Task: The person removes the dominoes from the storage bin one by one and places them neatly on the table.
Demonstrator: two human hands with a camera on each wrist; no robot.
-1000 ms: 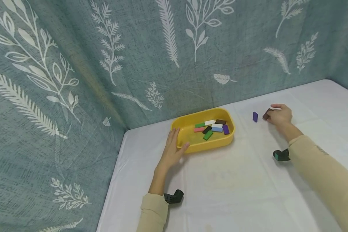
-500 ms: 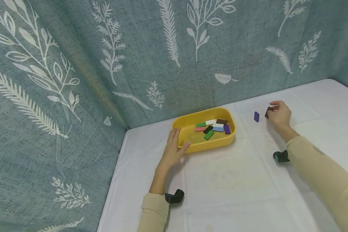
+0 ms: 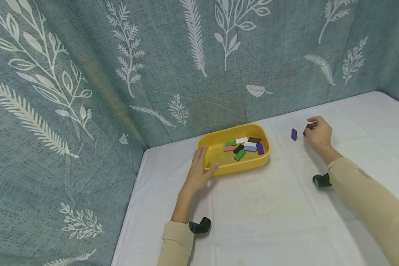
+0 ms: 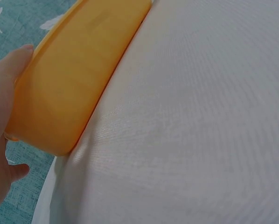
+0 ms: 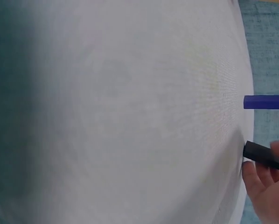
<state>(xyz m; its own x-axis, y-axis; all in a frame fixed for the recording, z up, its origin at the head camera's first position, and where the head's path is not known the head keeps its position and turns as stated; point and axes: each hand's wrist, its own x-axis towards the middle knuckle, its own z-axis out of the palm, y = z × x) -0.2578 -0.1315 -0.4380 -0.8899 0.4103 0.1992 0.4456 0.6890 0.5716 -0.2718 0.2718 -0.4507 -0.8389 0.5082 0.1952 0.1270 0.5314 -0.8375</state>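
We see the biggest change at the right hand (image 3: 320, 132). A second ago, its dark brown block (image 3: 307, 130) leans over a lot. Now it looks a bit straighter, and more of it hides behind the fingers. In the right wrist view it still slants, with its low end down by the white table (image 3: 252, 207). We can't tell if it touches the cloth. The thumb and fingers pinch it, so it isn't standing alone yet. We think this is the slow, careful part, and a small bump might tip it.

The purple block (image 3: 294, 134) stands up on its own, just beside the brown one, with a gap between. It hasn't moved along the table.

The left hand (image 3: 197, 173) stays put too. Its fingers are straight and rest at the end of the yellow tray (image 3: 242, 166). More little blocks (image 3: 239, 155) lie inside.
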